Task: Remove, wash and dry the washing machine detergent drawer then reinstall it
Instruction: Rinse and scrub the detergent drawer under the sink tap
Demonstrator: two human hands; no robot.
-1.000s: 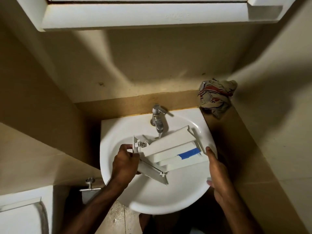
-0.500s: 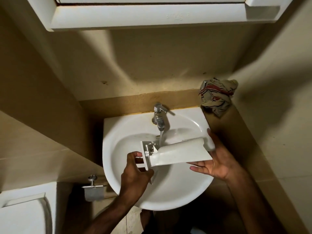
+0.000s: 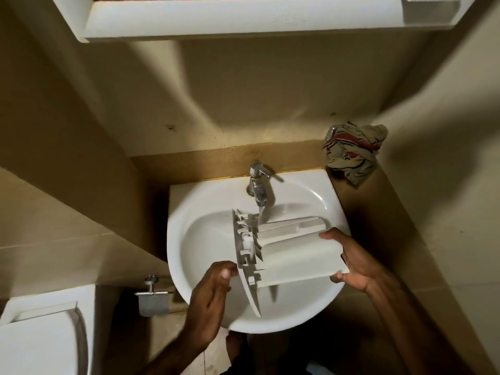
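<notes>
The white detergent drawer (image 3: 292, 255) lies turned over above the white sink (image 3: 194, 239), its plain underside up and its front panel pointing left. Water runs from the chrome tap (image 3: 258, 189) onto the drawer's far side near the front panel. My right hand (image 3: 354, 262) grips the drawer's rear end, thumb on top and fingers under it. My left hand (image 3: 213, 288) pinches the lower edge of the front panel.
A crumpled striped cloth (image 3: 351, 150) sits on the ledge at the sink's back right corner. A white cabinet (image 3: 216, 20) hangs overhead. A toilet cistern (image 3: 40, 336) and a paper holder (image 3: 153, 300) are at the lower left. Beige walls close in on both sides.
The drawer has been rolled over from compartments-up, blue insert showing, to underside-up. My right hand shifted from the sink rim to gripping its rear end; my left moved lower on the front panel.
</notes>
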